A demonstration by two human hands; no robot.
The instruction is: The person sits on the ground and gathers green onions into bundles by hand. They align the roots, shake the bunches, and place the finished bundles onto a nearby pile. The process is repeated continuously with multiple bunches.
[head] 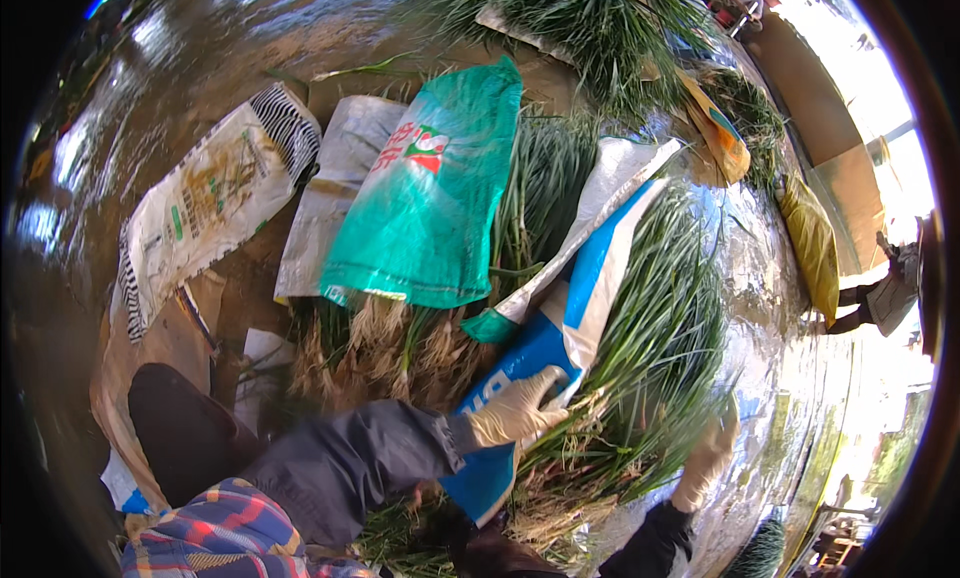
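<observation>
My left hand [517,409], in a pale glove, lies over a blue and white woven sack [536,338]. Its thumb stands apart from its fingers, which reach the root end of a heap of green onions [652,300]. Whether they grip any stalks is unclear. On the heap's right side is my gloved right hand [709,450], touching the outer leaves. Its fingers are partly blurred, so their hold cannot be made out. The onions' pale roots [555,503] point down towards me, and their long leaves fan upward.
A green sack [435,195] covers more onions with bare roots [382,338]. Left of it lie a grey sack [337,180] and a printed white sack [217,195]. More onions [585,38] are heaped beyond on wet ground. At far right stands a person [892,293] near a yellow sack [810,240].
</observation>
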